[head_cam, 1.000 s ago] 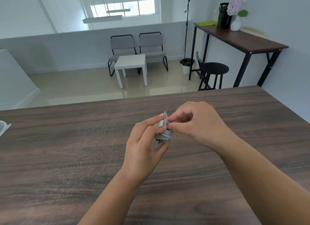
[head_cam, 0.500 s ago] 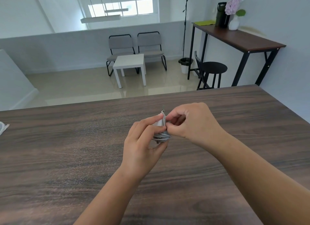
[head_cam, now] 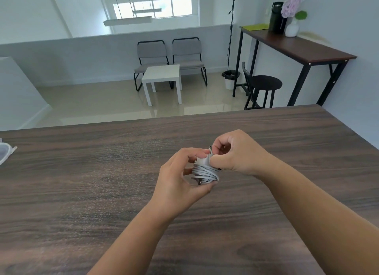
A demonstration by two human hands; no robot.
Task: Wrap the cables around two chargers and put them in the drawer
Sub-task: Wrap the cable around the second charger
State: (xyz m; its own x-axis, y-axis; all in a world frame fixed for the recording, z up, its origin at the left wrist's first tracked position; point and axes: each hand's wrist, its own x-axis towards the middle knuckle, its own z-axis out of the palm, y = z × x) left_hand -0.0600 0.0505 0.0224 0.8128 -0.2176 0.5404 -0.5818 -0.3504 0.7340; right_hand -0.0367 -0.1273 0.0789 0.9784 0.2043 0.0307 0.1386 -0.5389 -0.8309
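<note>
**A:** Far left of the left hand [head_cam: 178, 178], at the edge of the wooden table [head_cam: 82, 192]: a clear plastic thing [head_cam: 5, 153], mostly cut off. Can't ID it.

**B:** Left hand state?

**A:** Fingers curled round the white charger [head_cam: 203, 161], cradling it from below just above the table. Probably acts as the fixed anchor so the coil can't slip.

**B:** Cable?

**A:** Grey cable [head_cam: 206, 173] sits in tight loops round the charger body, between both palms. A dark plug tip pokes out low, near the left thumb.

**B:** Right hand?

**A:** Right hand [head_cam: 235, 151] pinches the top of the bundle, touching the left fingertips. My guess: tucking the loose end.

**B:** Drawer? Second charger?

**A:** Neither in view.
</note>
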